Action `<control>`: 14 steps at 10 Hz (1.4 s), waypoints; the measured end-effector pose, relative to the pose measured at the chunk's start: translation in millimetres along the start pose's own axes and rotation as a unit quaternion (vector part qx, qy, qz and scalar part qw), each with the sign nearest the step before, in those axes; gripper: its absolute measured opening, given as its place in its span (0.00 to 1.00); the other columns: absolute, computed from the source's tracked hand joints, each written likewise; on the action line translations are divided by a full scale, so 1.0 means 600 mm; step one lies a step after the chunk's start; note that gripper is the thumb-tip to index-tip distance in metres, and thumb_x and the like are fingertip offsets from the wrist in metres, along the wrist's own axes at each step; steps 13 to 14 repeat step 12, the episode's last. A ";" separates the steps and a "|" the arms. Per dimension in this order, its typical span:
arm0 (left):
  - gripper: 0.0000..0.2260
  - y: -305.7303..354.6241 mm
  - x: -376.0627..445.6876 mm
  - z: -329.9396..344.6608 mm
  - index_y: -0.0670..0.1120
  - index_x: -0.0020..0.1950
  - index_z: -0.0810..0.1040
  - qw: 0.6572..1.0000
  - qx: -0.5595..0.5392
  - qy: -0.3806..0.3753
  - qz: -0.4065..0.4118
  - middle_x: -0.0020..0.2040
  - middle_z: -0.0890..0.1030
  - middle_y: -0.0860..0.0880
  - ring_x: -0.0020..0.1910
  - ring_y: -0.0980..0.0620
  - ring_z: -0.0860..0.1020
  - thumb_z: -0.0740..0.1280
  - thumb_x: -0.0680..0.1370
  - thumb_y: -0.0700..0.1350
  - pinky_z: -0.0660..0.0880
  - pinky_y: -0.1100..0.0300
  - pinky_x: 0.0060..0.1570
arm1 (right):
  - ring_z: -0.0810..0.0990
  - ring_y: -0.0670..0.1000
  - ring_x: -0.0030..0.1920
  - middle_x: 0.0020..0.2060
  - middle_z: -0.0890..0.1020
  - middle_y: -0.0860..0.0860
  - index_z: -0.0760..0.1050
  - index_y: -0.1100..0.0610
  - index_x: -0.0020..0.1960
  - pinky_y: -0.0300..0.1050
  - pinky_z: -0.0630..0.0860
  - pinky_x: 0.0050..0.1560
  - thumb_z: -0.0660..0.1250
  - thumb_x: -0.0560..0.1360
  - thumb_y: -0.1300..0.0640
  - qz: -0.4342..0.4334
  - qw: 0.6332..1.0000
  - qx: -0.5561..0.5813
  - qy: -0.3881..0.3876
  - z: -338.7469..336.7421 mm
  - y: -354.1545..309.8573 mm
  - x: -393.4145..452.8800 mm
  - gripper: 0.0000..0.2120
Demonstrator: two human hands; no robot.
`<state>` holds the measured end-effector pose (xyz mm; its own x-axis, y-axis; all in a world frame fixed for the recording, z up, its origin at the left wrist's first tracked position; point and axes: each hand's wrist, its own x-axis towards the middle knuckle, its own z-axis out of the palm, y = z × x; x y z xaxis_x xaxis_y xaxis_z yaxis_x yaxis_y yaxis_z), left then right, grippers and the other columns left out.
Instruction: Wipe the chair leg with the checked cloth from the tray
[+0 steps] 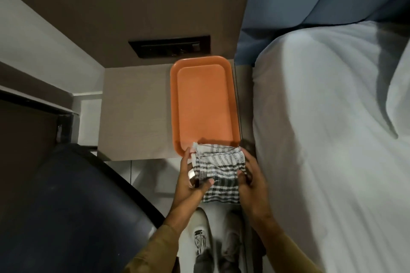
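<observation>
An orange tray (203,104) lies on the pale bedside table (135,113).

bed (321,139) right, chair (66,206) left, floor gap between

White bed (321,139), dark socket panel (169,46), white shoe (200,235)

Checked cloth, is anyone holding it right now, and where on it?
Yes. Both hands hold the checked cloth near the tray: the left hand has its grip on the left edge, the right hand on the right edge.
</observation>
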<state>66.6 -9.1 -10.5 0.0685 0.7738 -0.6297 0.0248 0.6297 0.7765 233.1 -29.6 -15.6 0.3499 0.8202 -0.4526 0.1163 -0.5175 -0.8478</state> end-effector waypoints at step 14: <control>0.34 0.088 0.177 -0.031 0.48 0.89 0.49 0.769 0.637 0.029 0.038 0.86 0.57 0.43 0.78 0.39 0.69 0.58 0.86 0.55 0.69 0.43 0.76 | 0.81 0.59 0.73 0.76 0.78 0.56 0.78 0.52 0.76 0.53 0.80 0.71 0.64 0.83 0.52 -0.101 0.906 -0.396 -0.109 0.028 -0.033 0.014 0.22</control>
